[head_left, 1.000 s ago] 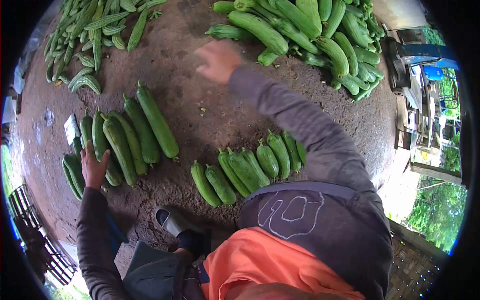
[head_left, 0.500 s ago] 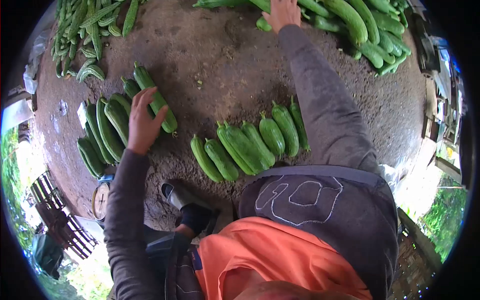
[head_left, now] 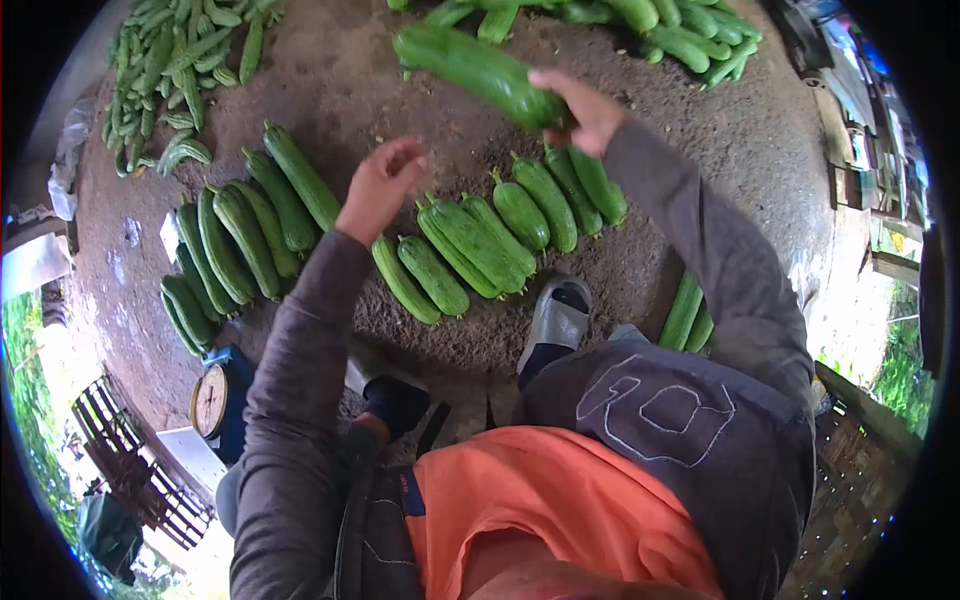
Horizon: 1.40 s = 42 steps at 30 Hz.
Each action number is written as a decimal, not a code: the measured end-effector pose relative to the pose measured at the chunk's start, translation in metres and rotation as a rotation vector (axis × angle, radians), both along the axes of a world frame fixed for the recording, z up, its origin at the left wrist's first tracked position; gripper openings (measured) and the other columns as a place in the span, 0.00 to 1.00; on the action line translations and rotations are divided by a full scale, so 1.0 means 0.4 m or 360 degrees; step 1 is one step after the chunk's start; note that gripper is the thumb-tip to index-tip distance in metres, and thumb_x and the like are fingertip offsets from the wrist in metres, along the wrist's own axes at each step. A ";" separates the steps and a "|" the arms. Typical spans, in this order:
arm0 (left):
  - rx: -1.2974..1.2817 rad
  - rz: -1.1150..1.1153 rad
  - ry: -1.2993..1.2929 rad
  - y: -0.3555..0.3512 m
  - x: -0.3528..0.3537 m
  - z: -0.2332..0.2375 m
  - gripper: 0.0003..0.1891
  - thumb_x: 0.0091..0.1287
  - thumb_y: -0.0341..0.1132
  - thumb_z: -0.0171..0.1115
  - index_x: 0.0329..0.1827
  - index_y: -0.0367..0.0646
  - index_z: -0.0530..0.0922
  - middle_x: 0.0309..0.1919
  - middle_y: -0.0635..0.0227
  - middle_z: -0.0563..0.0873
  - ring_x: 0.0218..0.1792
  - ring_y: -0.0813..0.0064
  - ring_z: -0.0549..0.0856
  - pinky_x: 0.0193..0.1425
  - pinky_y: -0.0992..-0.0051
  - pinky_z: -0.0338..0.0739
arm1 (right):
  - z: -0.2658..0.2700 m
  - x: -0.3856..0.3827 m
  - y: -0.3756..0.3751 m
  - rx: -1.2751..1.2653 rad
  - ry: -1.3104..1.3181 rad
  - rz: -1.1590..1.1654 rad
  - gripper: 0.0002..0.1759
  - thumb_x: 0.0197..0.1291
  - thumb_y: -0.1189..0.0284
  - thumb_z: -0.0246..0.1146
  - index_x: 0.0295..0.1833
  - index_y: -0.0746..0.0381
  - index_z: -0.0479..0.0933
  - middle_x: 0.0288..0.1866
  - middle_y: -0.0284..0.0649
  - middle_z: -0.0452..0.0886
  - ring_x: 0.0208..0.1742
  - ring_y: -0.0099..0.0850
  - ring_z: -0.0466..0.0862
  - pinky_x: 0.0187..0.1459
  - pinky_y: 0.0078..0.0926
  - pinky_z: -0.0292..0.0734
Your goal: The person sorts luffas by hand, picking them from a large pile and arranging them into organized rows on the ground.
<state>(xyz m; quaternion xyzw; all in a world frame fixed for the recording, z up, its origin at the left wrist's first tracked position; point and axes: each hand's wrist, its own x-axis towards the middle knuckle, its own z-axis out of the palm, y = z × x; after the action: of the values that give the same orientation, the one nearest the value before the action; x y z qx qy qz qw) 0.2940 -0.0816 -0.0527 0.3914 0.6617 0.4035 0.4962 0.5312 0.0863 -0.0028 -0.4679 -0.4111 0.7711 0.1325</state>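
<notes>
- Our right hand (head_left: pixel 588 108) wraps the near end of a big gourd (head_left: pixel 470 62), which is up in the air beyond the middle row (head_left: pixel 470 245).
- Our left hand (head_left: pixel 380 185) is empty, fingers loosely curled, over that row's left end.
- The gourd looks heavy, stiff and smooth-skinned. We judge an end grip may slip, and a hold under mid-body is safer.
- Scale (head_left: pixel 212 400) sits low left.
</notes>
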 end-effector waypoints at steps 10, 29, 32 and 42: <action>-0.0195 0.0255 -0.0811 -0.159 0.265 0.161 0.35 0.67 0.49 0.58 0.71 0.40 0.55 0.56 0.68 0.74 0.57 0.73 0.73 0.56 0.67 0.69 | 0.004 0.145 -0.388 -0.0438 0.0222 -0.0041 0.26 0.59 0.57 0.63 0.58 0.61 0.70 0.50 0.39 0.79 0.49 0.33 0.80 0.45 0.42 0.79; -0.0241 0.1090 -0.0742 -0.412 0.033 -0.040 0.22 0.61 0.35 0.63 0.56 0.39 0.69 0.46 0.63 0.79 0.46 0.68 0.80 0.49 0.65 0.77 | -0.173 0.244 -0.352 0.0616 0.0036 -0.0038 0.16 0.62 0.65 0.61 0.53 0.60 0.76 0.47 0.30 0.78 0.47 0.21 0.77 0.46 0.20 0.71; -0.0093 0.1089 -0.0587 -0.453 -0.015 -0.098 0.24 0.58 0.33 0.65 0.57 0.39 0.69 0.46 0.63 0.79 0.45 0.69 0.80 0.47 0.67 0.76 | -0.188 0.291 -0.358 0.0547 -0.0035 -0.0179 0.16 0.65 0.64 0.58 0.55 0.58 0.74 0.50 0.28 0.77 0.51 0.20 0.76 0.46 0.20 0.70; 0.0222 0.1208 0.0177 -0.332 -0.266 -0.107 0.32 0.57 0.30 0.63 0.65 0.34 0.61 0.49 0.59 0.78 0.46 0.71 0.78 0.48 0.73 0.74 | -0.213 0.322 -0.365 0.0452 -0.0104 -0.0366 0.17 0.64 0.61 0.59 0.53 0.58 0.76 0.49 0.29 0.78 0.50 0.22 0.78 0.45 0.19 0.71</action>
<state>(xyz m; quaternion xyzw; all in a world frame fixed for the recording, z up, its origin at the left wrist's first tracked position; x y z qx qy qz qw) 0.1878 -0.2143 -0.0956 0.1728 0.7563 0.5806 0.2472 0.6599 -0.0599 -0.0879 -0.5131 -0.4636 0.6695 0.2712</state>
